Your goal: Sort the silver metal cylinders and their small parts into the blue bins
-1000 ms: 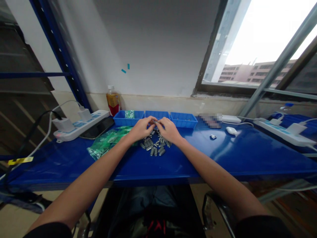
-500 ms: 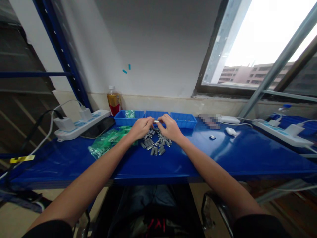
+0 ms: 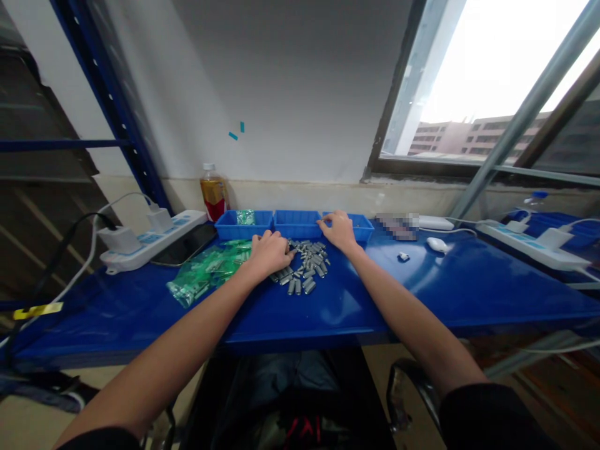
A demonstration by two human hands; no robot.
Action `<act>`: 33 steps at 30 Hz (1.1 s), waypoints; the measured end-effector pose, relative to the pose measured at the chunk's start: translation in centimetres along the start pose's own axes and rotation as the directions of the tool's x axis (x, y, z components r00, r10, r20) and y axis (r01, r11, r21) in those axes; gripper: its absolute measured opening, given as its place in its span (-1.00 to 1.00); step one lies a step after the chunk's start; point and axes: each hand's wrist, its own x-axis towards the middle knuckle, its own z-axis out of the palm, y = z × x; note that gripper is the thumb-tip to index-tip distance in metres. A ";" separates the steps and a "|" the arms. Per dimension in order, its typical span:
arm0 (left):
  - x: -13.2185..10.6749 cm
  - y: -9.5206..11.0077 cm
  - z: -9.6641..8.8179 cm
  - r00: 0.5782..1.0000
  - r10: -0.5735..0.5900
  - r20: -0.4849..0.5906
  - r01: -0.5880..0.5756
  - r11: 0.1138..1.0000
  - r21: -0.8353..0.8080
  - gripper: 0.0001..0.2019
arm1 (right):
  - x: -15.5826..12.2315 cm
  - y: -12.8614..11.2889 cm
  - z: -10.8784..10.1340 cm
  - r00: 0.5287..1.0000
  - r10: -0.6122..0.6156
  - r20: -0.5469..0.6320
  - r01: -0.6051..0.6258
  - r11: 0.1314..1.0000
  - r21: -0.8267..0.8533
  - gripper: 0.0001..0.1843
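Note:
A loose pile of small grey metal cylinders [image 3: 309,269] lies on the blue table, with some smaller pieces among them. My left hand [image 3: 270,253] is at the pile's left side, fingers curled down and closed; whatever they grip is hidden. Behind the pile stand the left blue bin [image 3: 225,230], the middle blue bin [image 3: 295,231] and the right blue bin [image 3: 363,234]. My right hand [image 3: 339,231] is over the front edge where the middle and right bins meet. Its thumb and forefinger are pinched together at the middle bin, and anything between them is too small to make out.
Green plastic bags [image 3: 201,275] lie left of the pile. A phone [image 3: 185,244], a power strip [image 3: 140,253] and a drink bottle [image 3: 213,194] are farther left. Rightward are a small white piece [image 3: 403,257], a white case [image 3: 437,245] and another power strip [image 3: 529,250].
My hands were together above the pile, holding a small light-coloured piece. They have parted: the left has dropped to the pile, while the right has moved rightward to the bins.

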 end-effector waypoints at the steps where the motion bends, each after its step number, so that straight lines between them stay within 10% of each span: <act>1: 0.0 0.0 0.0 1.000 0.004 0.000 -0.004 1.000 -0.005 -0.73 | 0.0 0.0 0.0 1.000 -0.002 0.000 0.002 1.000 0.004 -0.76; 9: 0.8 -0.3 0.0 0.995 0.032 -0.096 -0.045 0.989 -0.139 -0.70 | -0.9 -0.9 -1.0 0.999 -0.033 -0.024 0.033 0.999 0.008 -0.77; 16: 1.2 -1.1 -0.6 0.968 0.150 -0.200 -0.206 0.933 -0.295 -0.78 | -2.9 -4.9 -3.5 0.841 -0.521 0.144 0.494 0.849 0.187 -0.67; 25: 0.5 1.2 -2.8 0.995 0.037 -0.092 -0.070 0.921 -0.384 -0.72 | -2.8 -4.8 -4.7 0.881 -0.459 0.119 0.439 0.884 0.162 -0.79; 29: -4.6 3.2 -5.2 0.992 0.056 -0.115 -0.104 0.877 -0.469 -0.71 | -2.1 -4.2 -5.1 0.946 -0.325 -0.009 0.324 0.939 0.119 -0.66; 31: -9.1 3.9 -4.7 0.977 0.196 0.087 -0.105 0.791 -0.602 -0.74 | -1.9 -4.2 -5.1 0.953 -0.302 -0.033 0.304 0.948 0.100 -0.62; 33: -13.6 4.4 -2.8 0.860 0.307 0.409 0.015 0.784 -0.620 -0.75 | -1.8 -4.5 -4.9 0.951 -0.310 -0.015 0.310 0.948 0.065 -0.62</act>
